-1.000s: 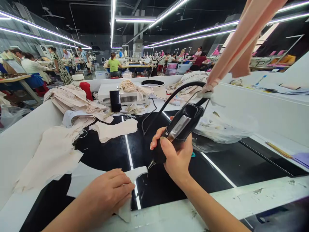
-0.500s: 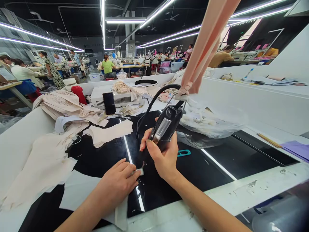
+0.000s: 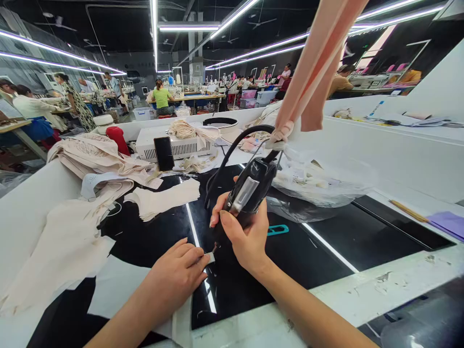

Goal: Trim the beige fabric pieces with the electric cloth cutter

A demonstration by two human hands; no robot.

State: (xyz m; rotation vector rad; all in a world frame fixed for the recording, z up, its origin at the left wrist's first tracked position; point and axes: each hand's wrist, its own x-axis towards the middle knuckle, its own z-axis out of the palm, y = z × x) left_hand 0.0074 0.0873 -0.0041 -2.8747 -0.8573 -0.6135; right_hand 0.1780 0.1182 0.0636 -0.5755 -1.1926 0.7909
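Note:
My right hand (image 3: 248, 237) is wrapped around a black corded hand tool (image 3: 252, 186) with a silver plate on its side. The tool tilts downward, and its thin metal tip (image 3: 216, 247) points at a small pale piece (image 3: 210, 257) on the glossy black panel (image 3: 300, 270). My left hand (image 3: 179, 270) lies low over the panel, its fingers together and gripping that piece by the edge. I cannot tell whether the tip touches it. A knotted pink fabric strip (image 3: 308, 63) holds the tool's cord end from above.
Cream fabric pieces (image 3: 165, 197) and a larger heap (image 3: 94, 154) lie left. Behind stand a phone (image 3: 164, 153) and a white vented box (image 3: 145, 147). A clear plastic bag (image 3: 319, 186), a teal tool (image 3: 278, 230) and a yellow pencil-like stick (image 3: 409, 210) lie right. People work at distant tables.
The view has shifted slightly, and the pink strip hangs a little differently, with a loose end showing on its right. Both hands and the tool keep nearly the same pose.

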